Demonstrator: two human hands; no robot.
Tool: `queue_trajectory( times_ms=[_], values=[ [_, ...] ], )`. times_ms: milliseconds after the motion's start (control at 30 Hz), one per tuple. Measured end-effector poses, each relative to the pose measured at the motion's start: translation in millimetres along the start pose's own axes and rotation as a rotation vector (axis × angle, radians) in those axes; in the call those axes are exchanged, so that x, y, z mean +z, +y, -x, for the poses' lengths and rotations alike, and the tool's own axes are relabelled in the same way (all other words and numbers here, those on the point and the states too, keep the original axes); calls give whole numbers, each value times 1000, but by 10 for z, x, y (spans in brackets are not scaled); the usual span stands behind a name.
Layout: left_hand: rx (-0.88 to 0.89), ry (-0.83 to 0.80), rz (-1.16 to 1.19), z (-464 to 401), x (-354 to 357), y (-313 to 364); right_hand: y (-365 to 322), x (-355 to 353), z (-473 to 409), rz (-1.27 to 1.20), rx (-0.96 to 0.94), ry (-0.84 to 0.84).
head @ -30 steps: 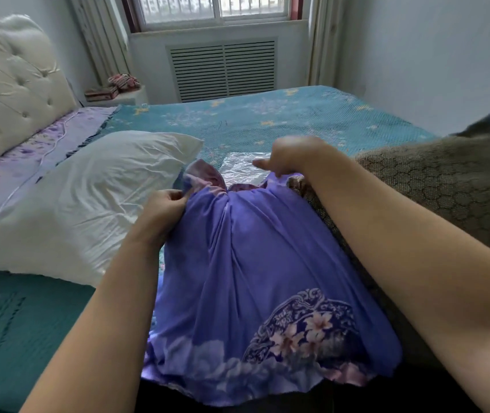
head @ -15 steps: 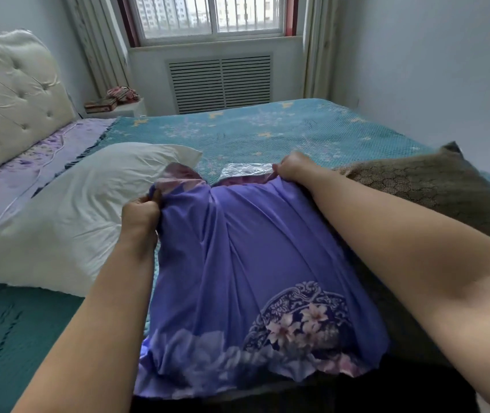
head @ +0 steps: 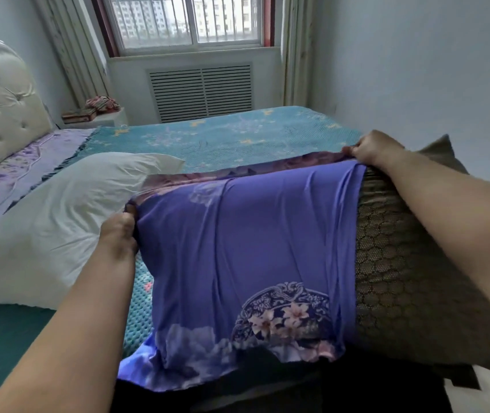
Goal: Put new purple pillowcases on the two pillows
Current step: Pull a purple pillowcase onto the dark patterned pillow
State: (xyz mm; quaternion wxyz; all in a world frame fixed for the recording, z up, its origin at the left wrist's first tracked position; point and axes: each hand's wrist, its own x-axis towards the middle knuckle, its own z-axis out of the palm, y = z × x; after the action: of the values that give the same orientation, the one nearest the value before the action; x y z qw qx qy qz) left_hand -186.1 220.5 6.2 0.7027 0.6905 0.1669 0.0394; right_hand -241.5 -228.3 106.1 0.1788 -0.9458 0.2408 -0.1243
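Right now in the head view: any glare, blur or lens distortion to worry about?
Head view: the window is bright but not blown out; wide-angle bending curves the walls; the purple pillowcase is sharp enough; left hand and right hand are slightly soft, evenly lit.

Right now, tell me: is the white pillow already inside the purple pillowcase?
No, the white pillow lies bare beside the purple pillowcase, which both hands hold stretched.

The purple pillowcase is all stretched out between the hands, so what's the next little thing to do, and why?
Probably slide the purple pillowcase toward the brown pillow. The left hand and right hand grip its far edge, held wide, and that pillow lies right beside it, uncovered.
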Motion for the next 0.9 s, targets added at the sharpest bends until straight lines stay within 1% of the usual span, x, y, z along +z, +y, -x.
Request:
queue_trajectory(
  times_ms=[67,100,200,267,300,334,367,434,500,534,601,667,734,767,801,834,867,901],
  values=[
    [17,63,14,-37,-10,-36,-31,12,-3,-32,-16,-32],
    [36,120,20,-10,2,-31,-39,-11,7,-53,-32,-30],
    [55,204,-61,-31,46,6,-3,-60,66,-200,-32,24],
    [63,187,-50,-10,81,77,44,-29,129,-214,-13,95],
    [47,171,-14,-11,94,99,46,-3,163,-212,-11,112],
    [46,177,-31,-40,105,108,25,23,200,-223,-22,107],
    [45,171,-42,-18,136,114,-18,46,239,-243,-44,71],
    [41,154,-42,-33,197,62,-170,115,355,-266,-89,-78],
    [65,174,-33,-12,253,25,-313,220,494,-172,-98,-203],
    [74,186,-29,-9,273,12,-353,267,522,-91,-105,-200],
    [59,206,-27,-11,306,3,-430,312,557,10,-124,-130],
    [69,217,-10,5,342,12,-545,363,643,42,-143,-112],
    [71,254,42,-21,349,-3,-629,458,783,68,-232,-98],
    [62,284,92,-47,323,-26,-579,477,839,106,-297,-45],
    [77,327,91,-72,266,-76,-475,452,885,123,-340,56],
    [79,368,95,-97,195,-127,-319,380,865,90,-332,161],
    [80,415,69,-111,131,-170,-117,294,810,9,-292,224],
    [56,443,79,-121,82,-190,90,233,748,-61,-231,250]
  ],
)
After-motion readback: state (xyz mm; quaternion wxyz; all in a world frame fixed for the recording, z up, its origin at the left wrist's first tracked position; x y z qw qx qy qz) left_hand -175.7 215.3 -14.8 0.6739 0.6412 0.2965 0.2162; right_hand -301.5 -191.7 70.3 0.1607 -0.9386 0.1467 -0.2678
